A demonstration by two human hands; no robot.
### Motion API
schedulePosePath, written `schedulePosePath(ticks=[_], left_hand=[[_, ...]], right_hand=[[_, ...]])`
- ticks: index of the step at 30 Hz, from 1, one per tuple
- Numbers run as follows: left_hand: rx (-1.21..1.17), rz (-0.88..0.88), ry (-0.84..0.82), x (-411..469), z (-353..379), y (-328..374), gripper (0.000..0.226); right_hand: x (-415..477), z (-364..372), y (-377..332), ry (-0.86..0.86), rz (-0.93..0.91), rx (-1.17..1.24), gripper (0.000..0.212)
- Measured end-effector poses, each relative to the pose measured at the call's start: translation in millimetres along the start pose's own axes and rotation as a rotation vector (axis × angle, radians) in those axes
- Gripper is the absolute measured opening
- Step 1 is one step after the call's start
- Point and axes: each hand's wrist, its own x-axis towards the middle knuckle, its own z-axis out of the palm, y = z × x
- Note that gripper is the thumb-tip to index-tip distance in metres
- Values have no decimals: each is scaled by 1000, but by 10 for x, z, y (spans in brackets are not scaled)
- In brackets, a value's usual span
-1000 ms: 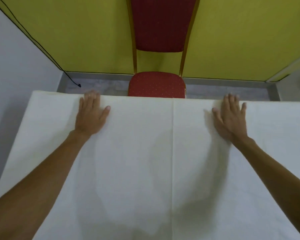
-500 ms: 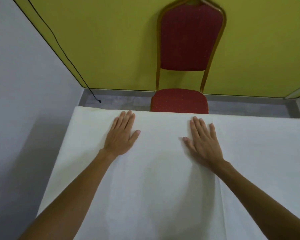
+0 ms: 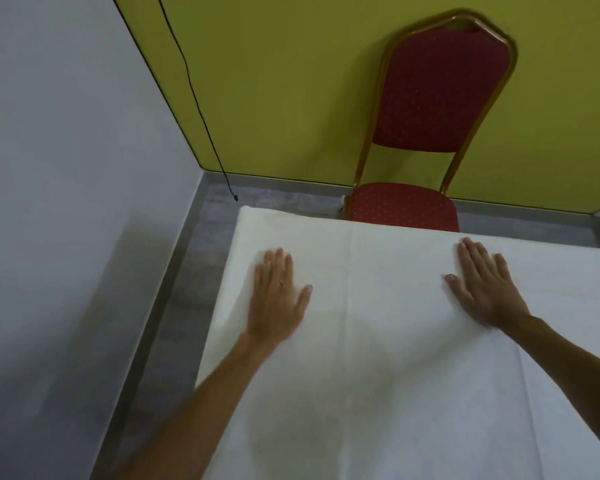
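Left hand [image 3: 278, 301] and right hand [image 3: 486, 291] are pressing flat, fingers straight, thumbs out, on the white cloth [image 3: 378, 393] covering the counter. Uneven pressure is threatening to drag it askew or bunch a ridge near the left edge. It is lying smooth and matte, one fold crease running away toward the red chair [image 3: 440, 95] beyond.

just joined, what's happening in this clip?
A person is smoothing a white tablecloth over a table. Both hands lie flat on it with fingers straight: the left hand near the cloth's left edge, the right hand toward the far edge. Neither has a grip on the fabric. A crease runs down the cloth between them. A red chair stands beyond the far edge, against the yellow wall.
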Motion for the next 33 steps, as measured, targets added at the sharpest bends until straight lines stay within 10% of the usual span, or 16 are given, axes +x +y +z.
schedulePosePath(ticks=[14, 18, 24, 33], left_hand=[[178, 124, -138, -1915, -10, -483, 77], [132, -3, -78, -2014, 17, -253, 73], [16, 76, -69, -2363, 243, 477, 62], [241, 231, -109, -2537, 128, -147, 73]], right_hand=[[61, -107, -36, -120, 32, -102, 95], [-340, 8, -781, -6, 172, 48, 83], [-2016, 827, -2431, 178, -124, 199, 61], [-2426, 922, -2470, 70, -72, 88, 75]])
